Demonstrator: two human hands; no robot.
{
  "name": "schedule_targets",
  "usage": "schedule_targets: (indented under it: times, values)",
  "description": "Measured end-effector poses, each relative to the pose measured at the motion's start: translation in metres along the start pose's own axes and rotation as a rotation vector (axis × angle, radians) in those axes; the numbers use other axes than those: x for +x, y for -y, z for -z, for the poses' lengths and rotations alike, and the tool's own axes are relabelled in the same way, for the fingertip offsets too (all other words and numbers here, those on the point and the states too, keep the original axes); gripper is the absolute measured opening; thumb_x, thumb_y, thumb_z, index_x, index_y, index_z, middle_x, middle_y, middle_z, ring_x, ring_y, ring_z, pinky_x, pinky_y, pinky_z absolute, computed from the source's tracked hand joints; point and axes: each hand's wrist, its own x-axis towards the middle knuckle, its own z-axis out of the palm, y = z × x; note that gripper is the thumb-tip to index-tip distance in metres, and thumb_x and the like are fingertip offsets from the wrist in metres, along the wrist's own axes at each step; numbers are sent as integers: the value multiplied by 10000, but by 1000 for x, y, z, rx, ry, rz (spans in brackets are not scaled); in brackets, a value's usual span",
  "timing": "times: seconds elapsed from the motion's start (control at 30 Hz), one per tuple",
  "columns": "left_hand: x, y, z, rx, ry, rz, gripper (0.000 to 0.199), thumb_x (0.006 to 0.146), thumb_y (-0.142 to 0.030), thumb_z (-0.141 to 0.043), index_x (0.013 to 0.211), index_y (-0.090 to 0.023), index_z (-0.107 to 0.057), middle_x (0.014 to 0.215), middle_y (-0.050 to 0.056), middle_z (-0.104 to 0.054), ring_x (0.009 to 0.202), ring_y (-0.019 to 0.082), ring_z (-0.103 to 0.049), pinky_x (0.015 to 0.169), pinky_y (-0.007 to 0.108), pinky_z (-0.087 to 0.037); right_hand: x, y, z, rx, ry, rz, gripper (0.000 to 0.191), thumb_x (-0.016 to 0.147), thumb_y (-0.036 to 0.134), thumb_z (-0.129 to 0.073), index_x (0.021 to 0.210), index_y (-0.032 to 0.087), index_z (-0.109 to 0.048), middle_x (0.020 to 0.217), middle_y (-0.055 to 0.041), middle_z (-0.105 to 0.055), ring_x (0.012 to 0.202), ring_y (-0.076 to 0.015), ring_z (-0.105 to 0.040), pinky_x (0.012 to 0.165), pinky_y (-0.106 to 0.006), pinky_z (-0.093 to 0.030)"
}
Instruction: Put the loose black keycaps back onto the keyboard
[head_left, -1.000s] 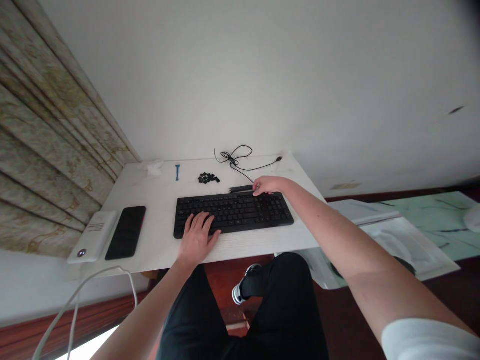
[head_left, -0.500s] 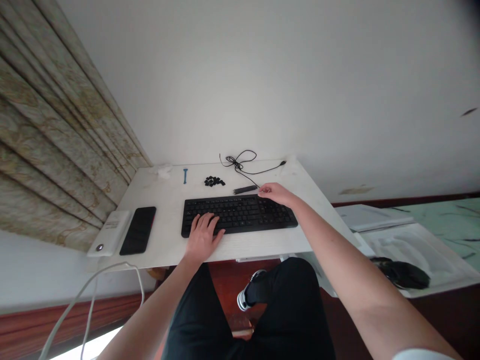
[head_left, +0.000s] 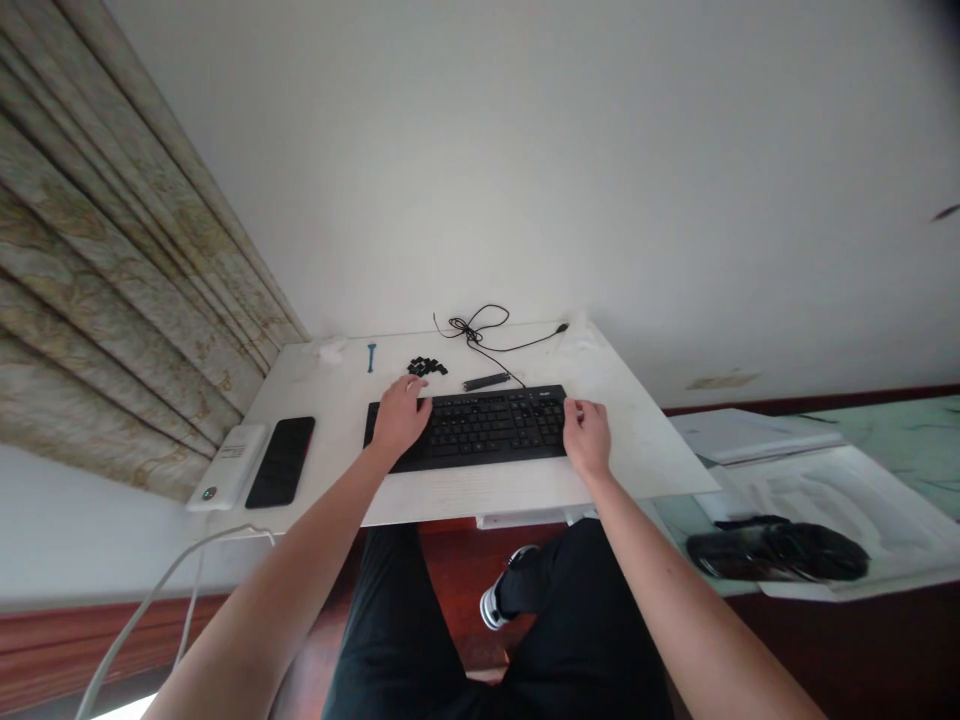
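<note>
A black keyboard (head_left: 480, 430) lies flat on the white table. My left hand (head_left: 402, 415) rests over its left part, palm down, with the thumb apart and the fingertips at the far edge. Just beyond those fingertips is a small pile of black keycaps (head_left: 427, 367). My right hand (head_left: 587, 437) is at the keyboard's right end, its fingers curled around that edge. Behind the keyboard lie a dark grey bar (head_left: 486, 382) and a looped black cable (head_left: 469, 332). A small blue tool (head_left: 371, 357) sits left of the keycaps.
At the table's left are a black phone (head_left: 281, 462) and a white box-like device (head_left: 226, 470) near the curtain (head_left: 112, 280). A white tray (head_left: 885, 520) with a dark glossy object (head_left: 780, 552) stands lower right. A wall rises behind the table (head_left: 480, 490).
My left hand has moved away from me, from the near keys to the keyboard's far edge. My right hand has moved from the far edge to the right end.
</note>
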Motion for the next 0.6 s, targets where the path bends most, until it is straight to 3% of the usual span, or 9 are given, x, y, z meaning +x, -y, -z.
schedule_targets:
  times: [0.13, 0.23, 0.33, 0.6]
  values:
    - [64, 7, -9, 51, 192, 103, 351, 911, -303, -564, 1238, -179, -606, 1269, 136, -566, 1145, 284, -547, 948, 403, -458, 2, 3, 1, -33, 37, -4, 535, 956, 575, -337, 894, 156, -663, 961, -141, -613, 792, -225, -558, 804, -374, -435]
    - [91, 3, -21, 136, 319, -10, 341, 898, -295, -596, 1228, -211, -626, 1265, 123, -568, 1162, 294, -514, 934, 407, -430, 2, 2, 2, -23, 32, -37, 541, 962, 578, -323, 888, 158, -657, 966, -139, -614, 780, -221, -560, 783, -366, -432]
    - [104, -3, -32, 207, 390, -116, 296, 889, -251, -608, 1180, -241, -663, 1226, 110, -586, 1174, 299, -487, 955, 417, -383, 2, 1, 3, -24, 34, -50, 539, 962, 582, -326, 884, 162, -655, 965, -132, -615, 758, -213, -558, 768, -360, -427]
    - [113, 4, -44, 203, 396, -89, 210, 905, -288, -573, 1044, -206, -708, 1095, 122, -610, 1123, 312, -502, 932, 429, -380, 2, 4, 5, -46, 44, -47, 533, 970, 570, -317, 872, 171, -657, 953, -122, -619, 794, -221, -568, 765, -353, -414]
